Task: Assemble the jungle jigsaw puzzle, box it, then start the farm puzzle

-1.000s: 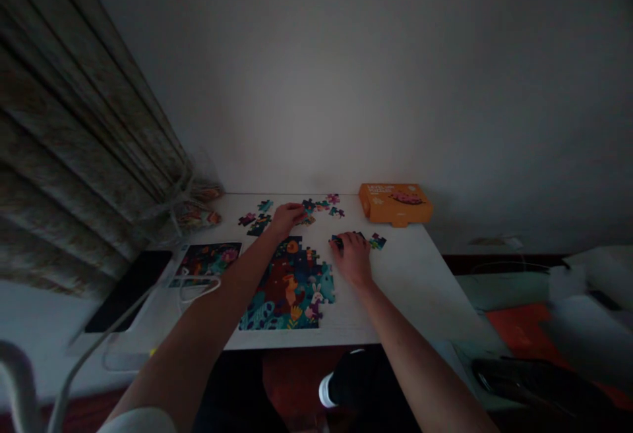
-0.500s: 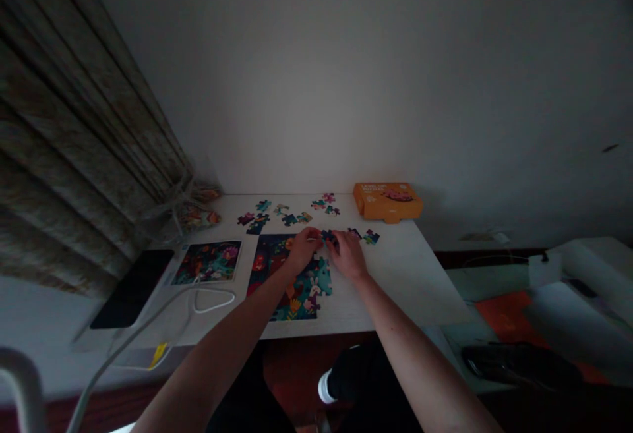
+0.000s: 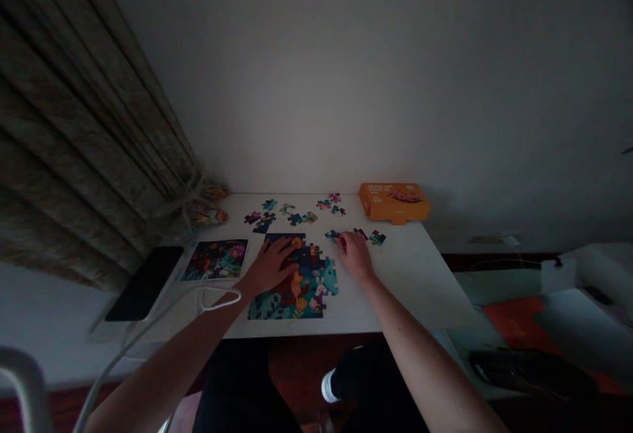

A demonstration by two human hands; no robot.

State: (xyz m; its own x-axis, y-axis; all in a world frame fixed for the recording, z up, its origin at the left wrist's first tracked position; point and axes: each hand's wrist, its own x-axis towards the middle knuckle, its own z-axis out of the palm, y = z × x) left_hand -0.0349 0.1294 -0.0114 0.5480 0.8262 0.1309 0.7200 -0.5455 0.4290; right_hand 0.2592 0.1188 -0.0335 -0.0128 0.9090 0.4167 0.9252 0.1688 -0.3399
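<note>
Nearest are the person's dark-clothed legs [image 3: 242, 387], below the front edge of the white tabletop [image 3: 405, 288]. Just inside that edge lies the partly assembled puzzle [image 3: 301, 294], its lower and left sides straight, its right side stepped and knobbed, with a white rabbit near that side. The left hand [image 3: 270, 267] rests over its left part, the grip wide, fingers spread. To the left, a white cable [image 3: 239, 297] loops near the wrist, a black flat device [image 3: 145, 283] lies at the tabletop's left edge, and a picture card [image 3: 216, 259] sits between device and puzzle. Beyond the puzzle's upper right, the right hand [image 3: 356, 255] has a narrow grip, fingertips at a bluish piece [image 3: 332, 236]; whether it is pinched or only touched, I cannot tell. A green-and-purple piece [image 3: 377, 237] lies just right of that hand. Farther back are scattered loose pieces [image 3: 295, 219], then an orange box [image 3: 394, 202] at the far right, near the wall [image 3: 316, 90].
</note>
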